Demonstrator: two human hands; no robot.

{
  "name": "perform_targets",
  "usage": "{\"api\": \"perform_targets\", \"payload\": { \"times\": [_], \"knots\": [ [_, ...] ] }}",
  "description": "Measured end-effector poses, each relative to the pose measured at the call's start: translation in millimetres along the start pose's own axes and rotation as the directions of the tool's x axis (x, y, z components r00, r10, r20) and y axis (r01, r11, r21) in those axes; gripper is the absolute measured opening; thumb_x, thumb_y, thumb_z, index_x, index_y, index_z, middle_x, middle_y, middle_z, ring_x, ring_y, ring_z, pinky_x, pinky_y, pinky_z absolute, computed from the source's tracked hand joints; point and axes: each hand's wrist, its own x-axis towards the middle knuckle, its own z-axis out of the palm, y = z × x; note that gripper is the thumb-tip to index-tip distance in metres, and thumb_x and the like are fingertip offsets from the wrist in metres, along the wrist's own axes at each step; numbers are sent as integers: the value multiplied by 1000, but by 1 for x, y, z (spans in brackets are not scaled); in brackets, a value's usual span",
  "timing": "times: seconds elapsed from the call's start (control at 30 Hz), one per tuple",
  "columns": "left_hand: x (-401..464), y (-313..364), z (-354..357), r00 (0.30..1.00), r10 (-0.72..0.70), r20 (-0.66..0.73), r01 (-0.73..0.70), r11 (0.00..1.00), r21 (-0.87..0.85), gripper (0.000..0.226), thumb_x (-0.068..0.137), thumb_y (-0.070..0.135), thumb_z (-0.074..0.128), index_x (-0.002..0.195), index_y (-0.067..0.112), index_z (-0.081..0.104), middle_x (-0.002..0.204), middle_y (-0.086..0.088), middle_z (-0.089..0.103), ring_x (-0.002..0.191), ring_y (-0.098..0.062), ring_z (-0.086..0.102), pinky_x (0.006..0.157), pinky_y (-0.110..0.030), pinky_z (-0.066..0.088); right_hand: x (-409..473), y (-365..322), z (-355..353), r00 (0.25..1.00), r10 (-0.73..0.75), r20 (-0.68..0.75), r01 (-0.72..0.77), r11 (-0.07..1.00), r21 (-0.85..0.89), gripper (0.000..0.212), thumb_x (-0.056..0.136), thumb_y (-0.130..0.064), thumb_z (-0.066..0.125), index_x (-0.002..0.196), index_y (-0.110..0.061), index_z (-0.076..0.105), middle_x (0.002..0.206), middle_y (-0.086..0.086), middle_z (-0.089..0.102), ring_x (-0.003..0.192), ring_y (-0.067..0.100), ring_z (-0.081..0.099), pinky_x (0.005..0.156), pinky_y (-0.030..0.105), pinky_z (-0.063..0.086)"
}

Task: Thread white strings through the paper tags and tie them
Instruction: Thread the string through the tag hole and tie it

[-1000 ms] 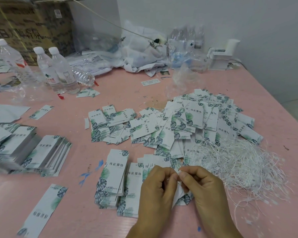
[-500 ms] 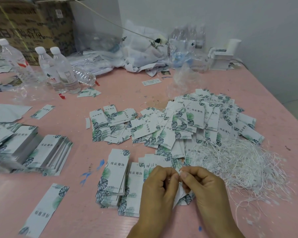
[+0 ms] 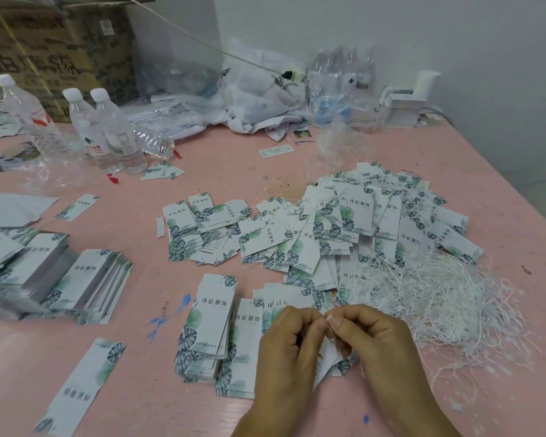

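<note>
Both hands meet fingertip to fingertip over one tag [image 3: 330, 362], just nearer the person than the string pile [image 3: 435, 298]. Left hand [image 3: 289, 351] and right hand [image 3: 374, 337] are each curled, pinching a bit of white string [image 3: 329, 320] between them. That tag hangs straight below the pinch, long side pointing down toward the person, so tightening looks like a sideways pull.

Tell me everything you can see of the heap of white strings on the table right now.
The heap of white strings is a loose tangle of thin, pale cords, cotton-like by look, lying on the pink table. Its far edge overlaps the big pile of leaf-printed tags; stray ends trail toward the table's near right side. The right hand sits just beside its near left edge, fingertips meeting the left hand over a tag; whether they pinch a string is hard to tell.
</note>
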Motion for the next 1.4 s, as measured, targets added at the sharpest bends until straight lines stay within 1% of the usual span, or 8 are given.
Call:
{"api": "perform_targets", "payload": {
  "times": [0.23, 0.47, 0.7, 0.8, 0.9, 1.03, 1.17, 1.4],
  "knots": [
    [-2, -1, 2, 1000, 14, 22, -15, 999, 38, 10, 89, 41, 55, 82, 35, 58, 77, 15, 58, 73, -2, 56, 63, -8, 38, 3, 1, -4, 998, 44, 33, -46, 998, 49, 10, 82, -8, 72, 75, -13, 76, 60, 19, 62, 54, 16, 53, 54, 22, 46],
    [-2, -5, 2, 1000, 8, 22, -10, 997, 77, 12, 91, 42, 52, 85, 35, 58, 78, 17, 58, 73, 1, 56, 63, -8, 38, -1, 0, -1, 999, -38, 23, 39, 998, -40, 24, 84, -2, 69, 76, -23, 79, 63, -2, 72, 57, 4, 63, 57, 12, 47],
    [3, -3, -1, 992, -129, 4, 128, 982, -142, 12, 83, 40, 59, 73, 36, 63, 64, 9, 59, 58, -1, 50, 55, -15, 39, -2, -1, 0, 995, -91, 34, 93, 993, -77, 33, 86, 1, 66, 85, -30, 79, 81, -3, 76, 75, 7, 71, 66, 12, 51],
    [7, -5, -7, 955, -282, 90, 293, 856, -426, 24, 81, 45, 65, 72, 23, 67, 59, 2, 60, 57, -9, 51, 54, -20, 42, 3, 2, -3, 995, -79, -61, 80, 997, 4, 39, 90, 3, 58, 98, -31, 76, 93, -4, 75, 88, 5, 69, 73, 11, 50],
    [14, -4, -10, 904, -377, 199, 407, 622, -669, 33, 69, 48, 80, 68, 18, 67, 61, -2, 58, 58, -12, 51, 56, -22, 44, 8, 8, -5, 999, -16, -36, 19, 998, 68, 44, 90, 12, 50, 108, -23, 70, 105, -3, 73, 102, 10, 66, 87, 24, 52],
    [25, 3, -14, 920, -277, 277, 354, 287, -890, 29, 69, 35, 86, 63, 16, 64, 58, 1, 54, 58, -12, 53, 65, -22, 52, 4, 10, 0, 971, 61, 230, -90, 989, 117, 42, 86, -2, 62, 125, -18, 59, 119, -4, 70, 115, 12, 63, 92, 20, 50],
    [29, 7, -21, 892, -278, 356, 363, -27, -931, 29, 66, 23, 90, 66, 16, 62, 61, 2, 49, 61, -14, 53, 66, -27, 52, -1, 9, 11, 886, 65, 459, -143, 980, 137, 54, 81, -6, 65, 133, -12, 51, 122, 4, 68, 115, 19, 63, 90, 27, 51],
    [37, 3, -32, 888, -285, 360, 349, -89, -933, 27, 66, 20, 90, 71, 15, 65, 67, 2, 53, 69, -15, 59, 65, -26, 55, -5, 11, 16, 884, 120, 452, -181, 979, 92, 24, 73, -5, 68, 97, 1, 67, 82, 17, 67, 77, 20, 60, 74, 25, 49]
  ]
}}
